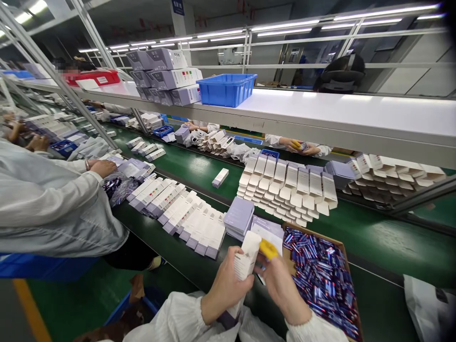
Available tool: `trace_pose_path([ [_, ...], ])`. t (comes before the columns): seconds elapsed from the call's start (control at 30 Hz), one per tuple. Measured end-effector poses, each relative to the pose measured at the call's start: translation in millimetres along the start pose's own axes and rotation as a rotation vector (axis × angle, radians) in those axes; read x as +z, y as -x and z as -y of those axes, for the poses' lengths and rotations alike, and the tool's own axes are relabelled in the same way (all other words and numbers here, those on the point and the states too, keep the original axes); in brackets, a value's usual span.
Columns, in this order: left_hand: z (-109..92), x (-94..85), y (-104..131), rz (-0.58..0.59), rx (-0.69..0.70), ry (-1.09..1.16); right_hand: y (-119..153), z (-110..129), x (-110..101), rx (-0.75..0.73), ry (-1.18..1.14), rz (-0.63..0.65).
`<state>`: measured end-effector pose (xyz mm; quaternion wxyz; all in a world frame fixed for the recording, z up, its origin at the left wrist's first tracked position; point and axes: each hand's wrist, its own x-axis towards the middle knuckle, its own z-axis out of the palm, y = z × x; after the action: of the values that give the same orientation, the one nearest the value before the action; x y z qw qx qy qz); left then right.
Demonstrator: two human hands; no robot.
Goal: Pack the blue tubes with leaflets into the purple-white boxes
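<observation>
My left hand (pixel 228 285) is closed around a slim white carton (pixel 246 256), tilted upright in front of me. Just right of the carton is my right hand (pixel 281 285), with yellow covering on a fingertip. Its fingers bend toward the carton's upper part, but they are blurred and partly hidden, so their grip is unclear. Beyond the carton lie a stack of lilac booklets (pixel 239 216) and more lilac-white leaflets (pixel 269 230). An open cardboard box (pixel 344 247) full of blue-and-red batteries (pixel 320 280) stands beside my right hand.
Rows of cartons (pixel 178 209) lie to the left; open-flapped cartons (pixel 288 183) are piled ahead. One carton (pixel 220 177) lies on the green belt (pixel 194 166). A raised shelf (pixel 320 111) carries a blue bin (pixel 228 90). A co-worker's sleeve (pixel 46 190) is at left; others work across.
</observation>
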<state>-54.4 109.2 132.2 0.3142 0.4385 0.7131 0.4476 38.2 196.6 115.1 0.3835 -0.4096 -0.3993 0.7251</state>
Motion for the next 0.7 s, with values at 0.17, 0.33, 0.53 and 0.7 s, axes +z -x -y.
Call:
trace_pose_path([
  [0.17, 1, 6.5, 3, -0.007, 0.113, 0.071, 8, -21, 13, 0.160, -0.160, 0.080],
  [0.33, 1, 5.9, 3, 0.007, 0.036, 0.107, 9, 3, 8, -0.135, 0.287, 0.319],
  [0.53, 0, 7.5, 1, 0.082, -0.057, 0.112, 2, 11, -7, -0.302, 0.660, 0.398],
  [0.7, -6, 10.7, 2, 0.096, -0.004, 0.059, -1, 15, -10, -0.128, 0.426, 0.335],
])
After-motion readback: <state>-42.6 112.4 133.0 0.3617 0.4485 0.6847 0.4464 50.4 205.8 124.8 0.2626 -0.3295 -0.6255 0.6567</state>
